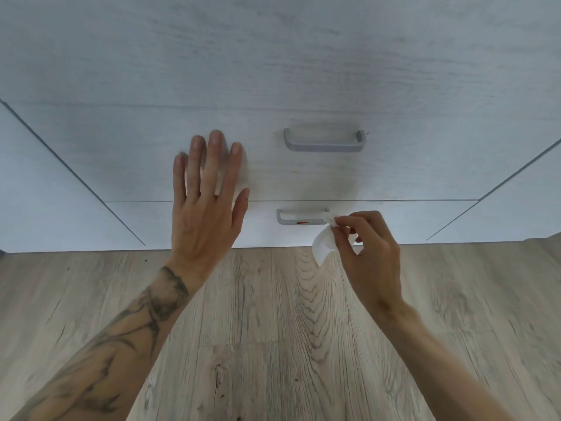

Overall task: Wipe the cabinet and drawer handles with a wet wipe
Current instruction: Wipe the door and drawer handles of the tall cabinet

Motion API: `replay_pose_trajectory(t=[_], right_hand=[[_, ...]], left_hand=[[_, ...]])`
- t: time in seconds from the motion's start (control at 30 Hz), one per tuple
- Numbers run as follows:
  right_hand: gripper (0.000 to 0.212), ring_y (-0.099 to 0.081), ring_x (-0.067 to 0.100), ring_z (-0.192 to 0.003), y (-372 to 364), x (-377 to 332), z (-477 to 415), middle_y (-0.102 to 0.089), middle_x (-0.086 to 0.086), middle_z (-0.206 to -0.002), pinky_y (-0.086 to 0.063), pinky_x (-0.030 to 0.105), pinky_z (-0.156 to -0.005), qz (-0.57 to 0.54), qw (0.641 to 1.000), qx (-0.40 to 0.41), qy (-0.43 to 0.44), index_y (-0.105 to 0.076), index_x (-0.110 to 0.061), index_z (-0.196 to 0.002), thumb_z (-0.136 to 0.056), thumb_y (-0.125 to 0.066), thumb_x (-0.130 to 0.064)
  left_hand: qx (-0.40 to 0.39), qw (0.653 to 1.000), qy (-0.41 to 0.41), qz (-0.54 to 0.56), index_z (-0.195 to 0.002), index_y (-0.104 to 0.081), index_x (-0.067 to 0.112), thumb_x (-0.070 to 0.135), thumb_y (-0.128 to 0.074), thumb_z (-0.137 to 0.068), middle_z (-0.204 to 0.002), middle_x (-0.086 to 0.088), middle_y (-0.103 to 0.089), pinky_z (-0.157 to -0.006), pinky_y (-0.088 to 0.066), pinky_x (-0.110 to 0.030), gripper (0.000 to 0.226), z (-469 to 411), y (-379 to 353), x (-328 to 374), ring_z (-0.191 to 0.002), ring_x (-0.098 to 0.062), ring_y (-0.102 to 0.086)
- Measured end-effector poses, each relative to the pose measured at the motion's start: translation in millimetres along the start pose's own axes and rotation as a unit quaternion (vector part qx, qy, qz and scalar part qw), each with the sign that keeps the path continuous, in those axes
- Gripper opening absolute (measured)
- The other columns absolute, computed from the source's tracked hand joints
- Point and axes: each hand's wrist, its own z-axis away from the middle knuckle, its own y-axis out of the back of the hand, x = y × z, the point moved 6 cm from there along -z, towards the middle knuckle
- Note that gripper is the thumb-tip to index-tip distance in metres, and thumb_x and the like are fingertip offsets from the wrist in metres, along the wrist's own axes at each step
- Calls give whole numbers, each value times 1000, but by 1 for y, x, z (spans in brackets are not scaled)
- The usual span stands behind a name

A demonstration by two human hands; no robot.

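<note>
One wood-grain floor (273, 344) is seen across the lower half of the view. One pale cabinet (273, 56) is set above it. Two drawer fronts are counted at its middle: the upper drawer front (425, 165) and the shallower lower drawer front (425, 220). Both drawers are shut, so their contents are hidden. Two plain side panels are seen, one at the left (45, 192) and one at the right (522, 202).

Two hands are shown. The left hand (206, 208) is held flat before the upper drawer front, left of its handle, with the fingers straight and spread and nothing grasped; whether the front is actually touched cannot be told. A tattoo is carried on that forearm. The right hand (370, 247) is curled, and one white wet wipe (323, 244) is pinched between its thumb and fingertips.

Two grey bar handles are counted, one per drawer. The upper handle (324, 147) is left bare. The lower handle (291, 221) is met at its right end by the wipe, the rest of which hangs down over the lower drawer front. One small red mark (301, 222) is seen on the lower handle's bar.
</note>
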Motion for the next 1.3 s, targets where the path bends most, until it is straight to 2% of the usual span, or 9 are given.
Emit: replay_pose_trajectory(t=[0.13, 0.23, 0.4, 0.53, 0.73, 0.83, 1.0, 1.13, 1.3], right_hand=[[17, -61, 6, -92, -27, 9, -4, -61, -9, -108, -52, 16, -77, -1, 1000, -20, 3, -75, -15, -110, -97, -74, -6], [17, -64, 12, -95, -46, 16, -7, -62, -7, -111, -58, 29, -81, -16, 999, -46, -4, -76, -14, -114, -98, -74, -8], [25, -66, 14, -95, -52, 24, -3, -66, -3, -109, -54, 17, -86, -31, 999, -32, 18, -79, -11, -118, -94, -78, -5], [22, -66, 23, -89, -64, 11, -7, -68, 3, -97, -58, 28, -76, -35, 997, -29, 64, -80, -5, -113, -92, -79, 0], [17, -61, 19, -91, -62, 16, -9, -70, 4, -93, -53, 19, -79, -7, 997, -16, 82, -81, -5, -108, -91, -80, -3], [14, -62, 21, -87, -63, 15, -9, -72, 4, -90, -56, 27, -74, 3, 997, 6, 80, -82, -6, -104, -90, -82, -5], [10, -64, 25, -80, -78, 4, -14, -72, 2, -86, -55, 43, -72, 23, 988, -6, 152, -83, -10, -100, -91, -83, -13], [13, -58, 21, -87, -65, 20, -10, -72, 1, -88, -53, 44, -74, 21, 996, 19, 88, -84, -10, -101, -88, -85, -9], [10, -62, 25, -83, -81, 3, -15, -71, 2, -86, -51, 41, -78, 0, 992, -14, 125, -84, -9, -99, -89, -85, -12]], left_hand=[[-9, 1000, 9, -17, -171, -7, 11, 48, -45, -115, -177, -16, 7, -133, -8, -60, 77, 8, -16, 5, -163, -43, 1], [3, 999, 13, -41, -170, -3, 11, 51, -46, -114, -172, -21, -3, -132, -6, -60, 81, 8, -23, 5, -159, -46, -5], [20, 997, 19, -66, -170, -9, 10, 48, -46, -115, -169, -23, -9, -132, -4, -59, 76, 8, -29, 6, -157, -46, -8], [17, 997, 25, -78, -167, -11, 11, 47, -46, -115, -167, -23, -11, -131, -5, -60, 73, 8, -32, 7, -155, -48, -12], [19, 996, 28, -78, -167, -12, 11, 47, -47, -114, -167, -23, -13, -131, -8, -61, 72, 9, -32, 6, -154, -48, -13], [15, 996, 29, -82, -166, -13, 10, 48, -47, -114, -166, -23, -13, -129, -12, -63, 73, 8, -33, 7, -153, -50, -16], [15, 996, 30, -84, -165, -16, 9, 48, -48, -114, -166, -23, -14, -129, -11, -62, 72, 8, -33, 6, -153, -50, -16], [13, 996, 31, -84, -165, -16, 9, 48, -48, -114, -166, -23, -14, -129, -11, -63, 72, 8, -32, 6, -152, -50, -17], [18, 996, 28, -81, -166, -14, 8, 49, -47, -114, -165, -23, -14, -129, -11, -62, 74, 8, -31, 6, -152, -49, -17]])
